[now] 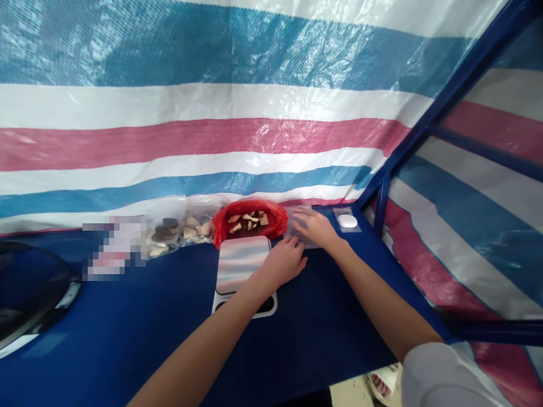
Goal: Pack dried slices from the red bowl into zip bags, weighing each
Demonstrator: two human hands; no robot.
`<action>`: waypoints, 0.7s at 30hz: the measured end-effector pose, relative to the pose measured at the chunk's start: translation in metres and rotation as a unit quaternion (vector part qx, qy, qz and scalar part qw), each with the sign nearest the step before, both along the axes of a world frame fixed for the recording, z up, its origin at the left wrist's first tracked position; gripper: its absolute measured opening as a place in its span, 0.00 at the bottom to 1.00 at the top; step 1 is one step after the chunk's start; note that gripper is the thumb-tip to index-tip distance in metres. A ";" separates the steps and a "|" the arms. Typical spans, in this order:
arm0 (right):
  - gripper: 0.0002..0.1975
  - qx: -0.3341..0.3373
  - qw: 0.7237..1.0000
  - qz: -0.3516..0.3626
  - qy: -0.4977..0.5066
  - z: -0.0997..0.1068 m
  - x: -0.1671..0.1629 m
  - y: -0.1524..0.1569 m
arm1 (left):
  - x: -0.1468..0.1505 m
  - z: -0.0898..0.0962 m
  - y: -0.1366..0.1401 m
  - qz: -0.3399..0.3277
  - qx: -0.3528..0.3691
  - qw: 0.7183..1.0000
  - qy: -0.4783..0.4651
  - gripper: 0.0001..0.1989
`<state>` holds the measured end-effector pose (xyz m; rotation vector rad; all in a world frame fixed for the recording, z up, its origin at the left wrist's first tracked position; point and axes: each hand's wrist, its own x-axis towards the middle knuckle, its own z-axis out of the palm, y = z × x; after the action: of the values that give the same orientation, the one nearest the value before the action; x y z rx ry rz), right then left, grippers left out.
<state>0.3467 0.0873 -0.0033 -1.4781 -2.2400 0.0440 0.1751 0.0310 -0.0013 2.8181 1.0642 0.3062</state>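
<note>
My right hand [316,226] reaches over a clear plastic bag [313,242] beside the red bag, its fingers bent onto the film. Closer to me, my left hand [285,261] is at the near edge of that clear bag, thumb apart from the loosely curled fingers and nothing visible between them. My left forearm crosses a kitchen scale [242,263] with a shiny square plate, hiding part of its front panel. Behind the scale, an open red plastic bag [276,217] holds several pale, dried-looking pieces [250,220].
Clear bags with pale and dark lumps [180,232] stand left of the red bag. Farther right lies a white rounded object [348,221] on a small clear packet. A dark, glossy round object [34,294] occupies the left side. Striped sheeting [212,102] and blue frame bars [396,152] enclose the blue table [139,322].
</note>
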 end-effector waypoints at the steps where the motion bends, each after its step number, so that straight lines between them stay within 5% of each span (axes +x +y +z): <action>1: 0.16 -0.011 1.000 0.019 -0.009 -0.008 0.001 0.004 | 0.000 -0.001 0.000 -0.002 0.000 1.000 0.000 0.16; 13: 0.21 0.007 0.994 0.105 -0.041 -0.041 0.015 0.018 | 0.002 -0.009 -0.001 -0.005 0.025 0.999 0.029 0.20; 21: 0.16 -0.050 0.992 0.078 0.085 -0.030 0.018 0.026 | -0.001 -0.002 -0.002 0.035 0.036 0.998 -0.026 0.15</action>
<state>0.3652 0.1136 -0.0335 -1.2934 -2.2355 0.3240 0.1744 0.0293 -0.0029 2.8220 1.1655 0.4306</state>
